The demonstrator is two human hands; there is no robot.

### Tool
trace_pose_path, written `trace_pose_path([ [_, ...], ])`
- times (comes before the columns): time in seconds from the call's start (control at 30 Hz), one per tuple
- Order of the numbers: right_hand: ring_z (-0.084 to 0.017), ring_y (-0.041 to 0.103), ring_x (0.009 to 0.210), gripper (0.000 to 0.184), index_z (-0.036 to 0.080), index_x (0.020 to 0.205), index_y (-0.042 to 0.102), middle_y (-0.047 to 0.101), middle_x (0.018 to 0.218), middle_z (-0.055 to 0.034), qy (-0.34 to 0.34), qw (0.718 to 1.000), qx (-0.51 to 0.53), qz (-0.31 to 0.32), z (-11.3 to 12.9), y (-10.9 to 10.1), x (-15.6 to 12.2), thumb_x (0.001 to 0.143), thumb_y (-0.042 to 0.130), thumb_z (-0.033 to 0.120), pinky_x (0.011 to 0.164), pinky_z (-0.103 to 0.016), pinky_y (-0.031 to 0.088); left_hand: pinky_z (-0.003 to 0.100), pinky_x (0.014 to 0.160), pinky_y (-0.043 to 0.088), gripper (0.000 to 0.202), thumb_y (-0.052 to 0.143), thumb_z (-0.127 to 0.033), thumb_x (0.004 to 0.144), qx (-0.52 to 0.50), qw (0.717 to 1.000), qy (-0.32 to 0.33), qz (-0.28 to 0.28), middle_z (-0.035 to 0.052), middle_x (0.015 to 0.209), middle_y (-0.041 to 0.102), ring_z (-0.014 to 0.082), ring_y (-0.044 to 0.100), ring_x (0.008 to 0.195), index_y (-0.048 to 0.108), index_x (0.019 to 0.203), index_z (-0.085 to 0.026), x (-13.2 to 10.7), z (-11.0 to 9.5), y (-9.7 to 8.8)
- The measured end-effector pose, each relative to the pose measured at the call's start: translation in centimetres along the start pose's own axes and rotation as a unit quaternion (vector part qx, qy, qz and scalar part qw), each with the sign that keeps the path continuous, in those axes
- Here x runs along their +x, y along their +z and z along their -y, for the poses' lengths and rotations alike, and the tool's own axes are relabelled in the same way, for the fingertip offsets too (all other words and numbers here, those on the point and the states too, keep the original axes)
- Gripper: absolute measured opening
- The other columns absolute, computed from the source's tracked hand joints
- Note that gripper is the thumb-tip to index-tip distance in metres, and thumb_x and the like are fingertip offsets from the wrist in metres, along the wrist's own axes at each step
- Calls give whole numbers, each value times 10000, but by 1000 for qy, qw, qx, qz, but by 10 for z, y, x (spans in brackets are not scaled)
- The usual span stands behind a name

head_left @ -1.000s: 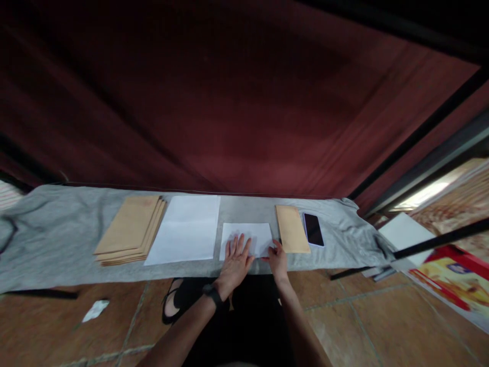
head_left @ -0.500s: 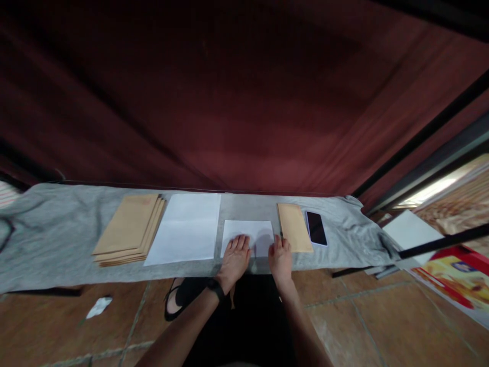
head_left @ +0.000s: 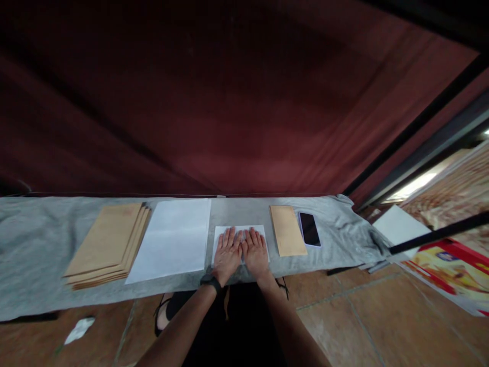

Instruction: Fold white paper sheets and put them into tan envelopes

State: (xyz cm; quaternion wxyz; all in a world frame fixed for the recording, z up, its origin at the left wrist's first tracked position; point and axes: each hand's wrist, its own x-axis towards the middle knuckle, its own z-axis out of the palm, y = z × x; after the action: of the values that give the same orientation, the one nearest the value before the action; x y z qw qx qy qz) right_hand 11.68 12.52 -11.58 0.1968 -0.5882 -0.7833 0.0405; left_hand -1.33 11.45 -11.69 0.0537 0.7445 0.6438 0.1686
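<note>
The right hand has shifted leftward to close beside the left hand, both flat, fingers slightly spread, atop the white paper, a brown envelope lying rightward of them.

1 view: head cam, facing forward and down. it sits close above the forearms; grey cloth crosses most of the width, dark red backdrop beyond.

white paper partly hidden under the fingers, grey cloth cut off far to their left, blurred red-and-yellow package cut off far to their right
</note>
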Motion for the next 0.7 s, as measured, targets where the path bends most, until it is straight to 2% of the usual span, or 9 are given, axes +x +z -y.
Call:
trace_pose_path([
  [0.1,-289,358,1448,493,163,1488,444,370,1570,-157,26,999,-14,-18,-6,2,-1,1025,397,328,1170,-486,282,525,1219,164,523,391,-315,982,1,1000,-23,-18,150,1613,297,306,212,1512,456,1480,-171,-4,3,-1],
  [0.23,-308,344,1455,552,98,1509,390,337,1572,-207,62,997,-23,-41,-13,4,-1,1019,420,349,1164,-490,295,518,1221,169,580,438,-419,969,-19,998,-45,-42,159,1613,290,317,214,1510,444,1487,-157,-11,6,-6],
  [0.37,-315,343,1456,568,67,1507,381,331,1572,-219,72,996,-21,-47,-15,4,-1,1020,408,359,1165,-497,300,510,1223,170,606,438,-436,965,-36,997,-52,-52,186,1607,288,328,209,1509,453,1475,-108,-17,7,-9],
  [0.57,-335,351,1450,579,74,1512,376,308,1573,-239,86,995,-30,-42,-10,1,-1,1013,416,364,1159,-524,299,519,1217,190,608,443,-438,958,-27,997,-57,-50,154,1604,309,308,204,1513,429,1491,-146,-18,5,-10],
  [0.7,-343,361,1442,573,70,1506,388,319,1569,-244,82,995,-27,-50,-10,0,-1,1010,409,358,1150,-535,302,514,1215,198,617,444,-438,958,-25,997,-54,-39,178,1603,297,308,210,1511,432,1485,-119,-19,6,-12],
])
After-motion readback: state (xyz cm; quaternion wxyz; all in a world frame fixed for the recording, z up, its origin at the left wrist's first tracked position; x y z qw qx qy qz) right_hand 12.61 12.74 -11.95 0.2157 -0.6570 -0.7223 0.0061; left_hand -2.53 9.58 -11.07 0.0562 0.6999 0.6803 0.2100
